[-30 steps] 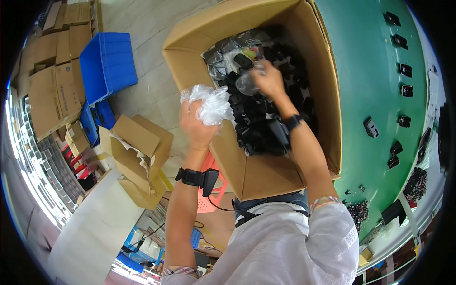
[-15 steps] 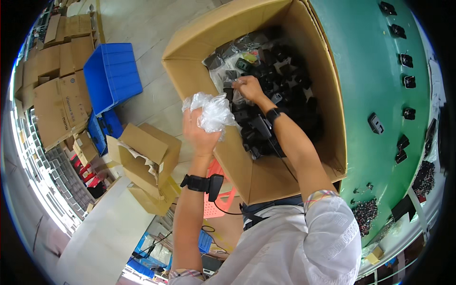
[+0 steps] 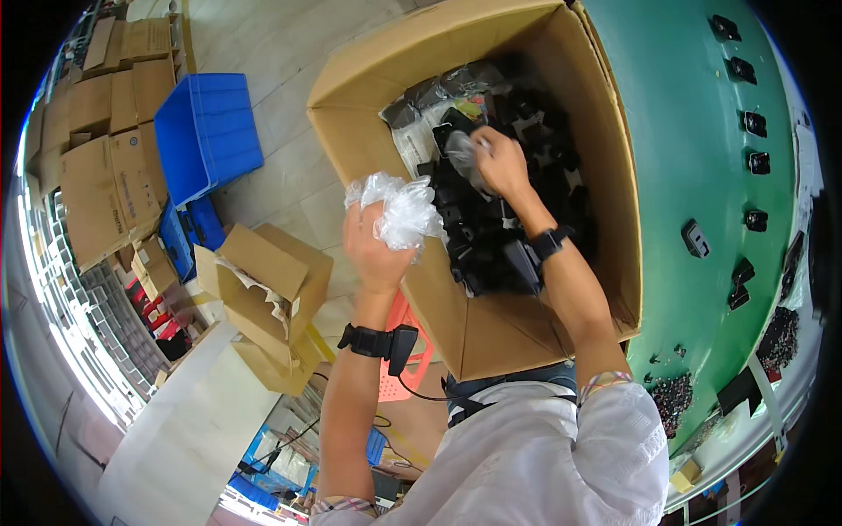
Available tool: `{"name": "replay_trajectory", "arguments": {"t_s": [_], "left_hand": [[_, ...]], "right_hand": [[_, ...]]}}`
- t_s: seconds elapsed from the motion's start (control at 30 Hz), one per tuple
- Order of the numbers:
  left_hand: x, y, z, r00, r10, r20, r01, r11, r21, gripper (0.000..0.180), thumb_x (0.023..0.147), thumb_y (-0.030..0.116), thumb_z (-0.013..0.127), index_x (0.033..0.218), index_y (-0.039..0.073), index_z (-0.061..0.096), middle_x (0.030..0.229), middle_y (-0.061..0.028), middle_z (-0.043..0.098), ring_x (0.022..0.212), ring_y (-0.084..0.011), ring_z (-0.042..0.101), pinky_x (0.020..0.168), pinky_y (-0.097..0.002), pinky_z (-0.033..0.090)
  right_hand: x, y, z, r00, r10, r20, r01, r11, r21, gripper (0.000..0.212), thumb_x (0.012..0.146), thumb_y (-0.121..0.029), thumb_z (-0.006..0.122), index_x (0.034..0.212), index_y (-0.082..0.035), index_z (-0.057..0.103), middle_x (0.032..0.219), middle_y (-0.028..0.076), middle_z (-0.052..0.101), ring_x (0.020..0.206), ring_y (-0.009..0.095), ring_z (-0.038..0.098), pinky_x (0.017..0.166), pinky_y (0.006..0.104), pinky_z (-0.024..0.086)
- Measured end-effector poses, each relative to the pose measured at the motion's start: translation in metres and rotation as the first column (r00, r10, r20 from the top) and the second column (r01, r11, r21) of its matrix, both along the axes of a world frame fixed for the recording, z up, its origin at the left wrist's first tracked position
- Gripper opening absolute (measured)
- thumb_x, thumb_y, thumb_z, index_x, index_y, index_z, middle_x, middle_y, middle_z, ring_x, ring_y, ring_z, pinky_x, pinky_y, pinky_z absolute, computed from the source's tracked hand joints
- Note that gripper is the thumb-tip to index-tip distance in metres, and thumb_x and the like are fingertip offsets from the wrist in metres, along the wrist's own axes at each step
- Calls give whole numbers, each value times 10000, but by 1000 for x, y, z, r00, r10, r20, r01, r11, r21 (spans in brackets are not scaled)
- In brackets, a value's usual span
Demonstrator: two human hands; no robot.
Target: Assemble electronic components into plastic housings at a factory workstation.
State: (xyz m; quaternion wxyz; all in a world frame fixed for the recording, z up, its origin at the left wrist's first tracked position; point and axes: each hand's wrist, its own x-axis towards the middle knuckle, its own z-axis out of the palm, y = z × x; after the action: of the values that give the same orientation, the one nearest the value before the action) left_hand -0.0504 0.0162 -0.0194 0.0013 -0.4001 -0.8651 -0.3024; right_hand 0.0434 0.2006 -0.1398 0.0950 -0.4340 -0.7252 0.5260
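Note:
My left hand (image 3: 377,250) is closed around a bunch of crumpled clear plastic bags (image 3: 405,212), above the left edge of a big cardboard box (image 3: 351,140). Inside the box reaches my right hand (image 3: 503,163), its fingers closed on a clear plastic bag (image 3: 461,152) that is smeared by motion. Beneath it lies a heap of small black plastic parts (image 3: 478,232), several of them jumbled together. At the far side of the heap are wrapped dark pieces (image 3: 469,81) and a white sheet (image 3: 410,145). Each wrist wears a black strap with a small device.
Right of the box, a green table (image 3: 649,175) holds a row of small black parts (image 3: 754,124), a grey device (image 3: 695,238) and a pile of tiny pieces (image 3: 672,403). On the left are a blue bin (image 3: 210,131), an opened carton (image 3: 272,272), stacked cartons (image 3: 105,184) and a red stool (image 3: 408,359).
My right hand has moved right and slightly nearer over the heap, drawing the clear bag with it. My left hand keeps the bunch of bags and has shifted slightly right.

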Motion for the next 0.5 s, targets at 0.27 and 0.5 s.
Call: {"name": "replay_trajectory", "arguments": {"t_s": [0.27,0.5], "left_hand": [[0,0,-2,1000,-25,-1,25,999,-29,454,588,200,786,966,65,574,949,-180,549,838,-395,554,724,-455,470],[3,1,-3,1000,-19,6,19,1000,-10,451,594,229,789,954,65,574,927,-166,547,826,-375,548,707,-456,459]], "right_hand": [[-139,-10,-56,776,438,454,-536,837,109,556,833,-565,554,963,-45,704,989,204,671,905,363,651,771,432,529],[-109,-16,-101,896,297,330,-350,930,112,351,773,-370,675,896,-41,691,888,195,673,903,375,643,790,426,523]]}}
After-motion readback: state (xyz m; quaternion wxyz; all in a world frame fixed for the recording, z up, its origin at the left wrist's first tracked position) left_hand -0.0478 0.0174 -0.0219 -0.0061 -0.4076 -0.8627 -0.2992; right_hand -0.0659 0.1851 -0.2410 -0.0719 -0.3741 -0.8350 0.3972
